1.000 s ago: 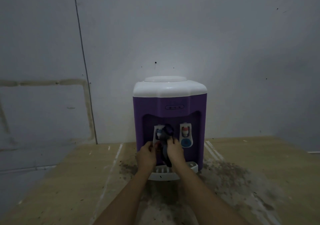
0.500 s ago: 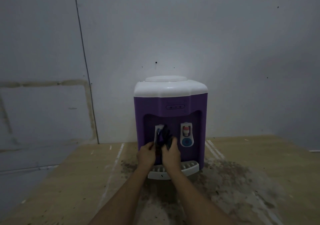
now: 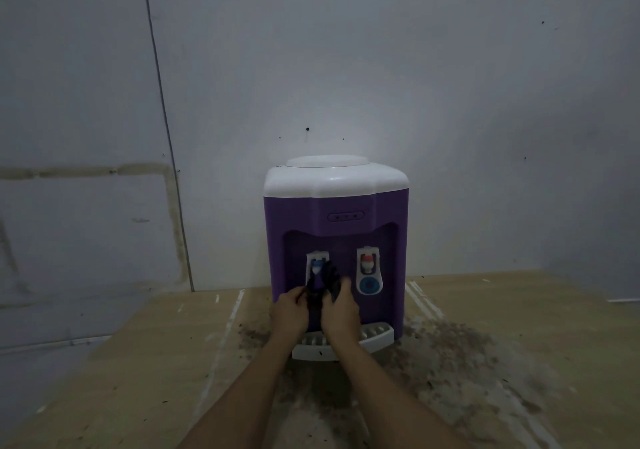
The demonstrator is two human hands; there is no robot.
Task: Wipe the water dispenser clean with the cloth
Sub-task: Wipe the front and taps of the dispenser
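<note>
Grubby wooden floor, grey wall, dispenser (image 3: 335, 241) sitting against it. Both my left hand (image 3: 290, 310) and right hand (image 3: 341, 310) pinch the dark cloth (image 3: 322, 284), which has slid down off the blue tap (image 3: 316, 267), so that tap's wiped; red one's next, I guess

Purple white-topped water dispenser (image 3: 335, 213) upright, dark cloth (image 3: 323, 280) at left tap

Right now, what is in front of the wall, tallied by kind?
Water dispenser, purple with a white top: 1
Taps: 2, the blue tap and the red tap
Drip tray: 1
Dark cloth: 1
Hands: 2, left hand and right hand, both holding the cloth
Total: 7
</note>
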